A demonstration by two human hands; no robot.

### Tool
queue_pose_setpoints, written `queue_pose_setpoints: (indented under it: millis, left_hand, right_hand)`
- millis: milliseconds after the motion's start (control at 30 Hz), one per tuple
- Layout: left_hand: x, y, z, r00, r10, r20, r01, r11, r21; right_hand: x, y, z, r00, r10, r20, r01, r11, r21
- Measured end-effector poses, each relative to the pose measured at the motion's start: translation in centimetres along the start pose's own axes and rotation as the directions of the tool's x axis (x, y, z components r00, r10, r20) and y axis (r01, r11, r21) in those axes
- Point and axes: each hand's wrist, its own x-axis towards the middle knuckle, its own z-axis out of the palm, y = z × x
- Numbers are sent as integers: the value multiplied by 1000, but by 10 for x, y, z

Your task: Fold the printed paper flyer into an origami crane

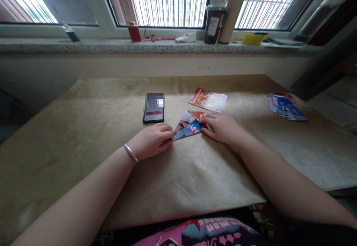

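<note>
A colourful printed paper, blue, orange and partly covered with photos, lies on the table between my hands and narrows to a point at its left. My left hand, with a silver bangle at the wrist, has its fingers closed at that left tip. At the other end, my right hand grips the right edge between thumb and fingers, hiding that part of the paper. Just behind it rests a red and white printed leaflet. A phone lies face up beyond my left hand.
Blue and red folded papers lie at the table's right. On the stone windowsill stand a red container, a dark lidded jar, a cardboard tube and a yellow item. The table's front edge is near my body.
</note>
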Motion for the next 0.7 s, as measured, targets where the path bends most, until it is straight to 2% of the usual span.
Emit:
queue_pose_setpoints:
  millis: [133,300,533,700]
  left_hand:
    - [1,5,2,1000,21,-14,-21,999,-41]
    - [2,10,4,1000,19,7,-19,999,-42]
    - [4,11,11,997,-67,-31,66,997,-32]
    - [3,9,16,992,-120,24,119,992,50]
  right_hand:
    - [5,-10,9,999,38,-37,-39,999,-22]
    - [9,-16,15,999,-1,-43,3,999,49]
    - [14,-12,22,995,-73,-68,86,972,221]
    - [17,-10,28,993,-108,-53,119,948,297]
